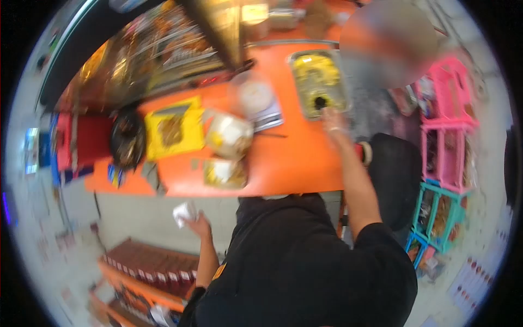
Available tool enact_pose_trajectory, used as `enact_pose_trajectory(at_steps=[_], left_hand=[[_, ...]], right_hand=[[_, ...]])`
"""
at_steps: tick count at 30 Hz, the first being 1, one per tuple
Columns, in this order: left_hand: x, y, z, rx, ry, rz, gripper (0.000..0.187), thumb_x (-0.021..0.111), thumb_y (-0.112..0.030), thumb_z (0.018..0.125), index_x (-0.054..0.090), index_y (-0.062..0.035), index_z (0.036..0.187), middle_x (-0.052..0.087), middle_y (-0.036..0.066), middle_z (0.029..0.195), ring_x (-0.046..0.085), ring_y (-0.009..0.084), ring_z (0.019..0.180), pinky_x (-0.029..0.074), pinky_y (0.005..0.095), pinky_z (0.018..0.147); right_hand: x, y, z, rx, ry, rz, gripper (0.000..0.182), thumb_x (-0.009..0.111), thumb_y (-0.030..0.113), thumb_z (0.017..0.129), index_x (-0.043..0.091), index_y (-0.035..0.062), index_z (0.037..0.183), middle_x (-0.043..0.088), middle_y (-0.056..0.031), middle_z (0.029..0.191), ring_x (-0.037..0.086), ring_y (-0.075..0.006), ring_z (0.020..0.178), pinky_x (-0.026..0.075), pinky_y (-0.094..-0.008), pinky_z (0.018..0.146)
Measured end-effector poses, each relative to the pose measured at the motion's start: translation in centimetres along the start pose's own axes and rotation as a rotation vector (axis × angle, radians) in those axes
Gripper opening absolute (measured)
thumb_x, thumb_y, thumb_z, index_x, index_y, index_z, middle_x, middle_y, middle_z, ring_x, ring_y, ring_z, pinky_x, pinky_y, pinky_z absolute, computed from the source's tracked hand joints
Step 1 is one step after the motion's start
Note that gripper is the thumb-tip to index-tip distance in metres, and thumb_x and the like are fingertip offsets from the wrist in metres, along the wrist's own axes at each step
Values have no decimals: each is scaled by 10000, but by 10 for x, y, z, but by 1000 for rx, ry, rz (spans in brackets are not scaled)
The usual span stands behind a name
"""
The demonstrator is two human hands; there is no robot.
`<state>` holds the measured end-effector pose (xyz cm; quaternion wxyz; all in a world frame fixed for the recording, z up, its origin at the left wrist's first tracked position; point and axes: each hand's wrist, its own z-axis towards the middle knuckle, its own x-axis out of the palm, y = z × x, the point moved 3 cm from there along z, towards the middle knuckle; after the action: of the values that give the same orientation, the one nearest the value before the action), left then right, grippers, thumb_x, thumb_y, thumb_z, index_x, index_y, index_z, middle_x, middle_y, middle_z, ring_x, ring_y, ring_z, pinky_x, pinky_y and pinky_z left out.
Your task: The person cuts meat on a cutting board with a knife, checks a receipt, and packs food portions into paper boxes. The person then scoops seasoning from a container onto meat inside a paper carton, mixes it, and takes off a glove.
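My left hand [200, 224] is off the front edge of the orange table, low on the left, with its fingers closed on a crumpled white cloth or tissue [185, 213]. My right hand [333, 121] reaches over the table to the near edge of a metal tray [345, 90] of yellow food [320, 71]. A small black object [320, 102] lies in the tray just beyond its fingertips. The fingers are blurred, and whether they hold anything is not clear. Left of the tray, a round clear container [255, 95] sits on a scale [268, 121].
Packed food containers [230, 133], a yellow cutting board [190, 147] and a black bowl [128, 139] stand on the orange table [294, 169]. A glass display case [158, 49] lies behind. Pink baskets [449, 128] and a black stool [392, 185] are at right.
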<state>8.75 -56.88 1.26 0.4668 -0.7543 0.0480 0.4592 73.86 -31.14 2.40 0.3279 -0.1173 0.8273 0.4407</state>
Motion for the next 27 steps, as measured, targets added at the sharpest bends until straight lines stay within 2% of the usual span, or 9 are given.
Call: enact_pose_trajectory(at_steps=[1, 3, 8, 12, 14, 18, 22, 26, 27], left_hand=[[1, 10, -13, 20, -79, 276, 1141, 773, -195, 919, -31, 58, 1689, 306, 380, 1659, 351, 499, 1534, 257, 496, 1285], [9, 62, -29, 175, 6, 123, 1168, 758, -209, 899, -65, 61, 1682, 258, 395, 1675, 301, 513, 1559, 256, 495, 1289], [12, 50, -63, -75, -78, 463, 1216, 706, -122, 814, -138, 39, 1674, 319, 416, 1629, 381, 510, 1517, 317, 485, 1263], [3, 38, -53, -187, -29, 672, 1204, 697, -108, 808, -125, 39, 1676, 356, 412, 1608, 420, 511, 1485, 336, 487, 1247], [-1, 30, -46, -228, 1, 768, 1199, 692, -102, 805, -119, 39, 1677, 374, 410, 1597, 439, 512, 1470, 345, 487, 1240], [-15, 18, -39, -280, 66, 939, 1189, 683, -88, 799, -105, 39, 1679, 411, 405, 1576, 478, 513, 1438, 364, 489, 1224], [-40, 25, -45, -257, 133, 954, 1178, 693, -88, 802, -79, 42, 1682, 419, 400, 1573, 477, 509, 1436, 357, 485, 1228], [-32, 22, -60, -168, 117, 417, 1166, 759, -127, 833, -12, 55, 1689, 340, 391, 1627, 357, 489, 1522, 272, 464, 1289], [-26, 26, -65, -147, 80, 372, 1149, 750, -137, 846, -6, 55, 1689, 302, 389, 1642, 357, 506, 1516, 270, 470, 1290]], right_hand=[[-23, 39, -26, -24, -143, -208, 363, 594, 377, 1078, 696, 47, 1190, 757, -205, 1094, 735, -359, 1008, 583, -503, 908], [-35, 22, -24, -99, -258, -142, 321, 584, 335, 1064, 702, 62, 1186, 721, -232, 1206, 661, -441, 1191, 520, -547, 1012], [-143, -27, 20, -218, -670, -127, 193, 646, 277, 979, 755, 122, 949, 753, -181, 966, 706, -434, 995, 549, -555, 878], [-248, -86, 105, -10, -851, -305, 212, 618, 239, 987, 749, 82, 1045, 732, -243, 1056, 711, -442, 1032, 558, -547, 912], [-295, -111, 141, 239, -626, -284, 290, 612, 213, 986, 722, 76, 1216, 724, -249, 1174, 702, -431, 1134, 562, -523, 986], [-328, -187, 214, 248, -692, -435, 473, 645, 232, 970, 621, 106, 1426, 658, -229, 1395, 607, -384, 1347, 499, -497, 1122], [-327, -166, 205, 343, -372, -498, 615, 673, 218, 966, 538, 192, 1565, 585, -235, 1506, 557, -378, 1408, 453, -495, 1165], [-297, -269, 269, 65, -519, -312, 518, 640, 210, 959, 629, 143, 1473, 695, -201, 1381, 665, -384, 1272, 509, -501, 1061], [-300, -225, 243, 176, -382, -375, 506, 668, 262, 943, 648, 120, 1428, 708, -193, 1355, 675, -388, 1245, 515, -491, 1044]])
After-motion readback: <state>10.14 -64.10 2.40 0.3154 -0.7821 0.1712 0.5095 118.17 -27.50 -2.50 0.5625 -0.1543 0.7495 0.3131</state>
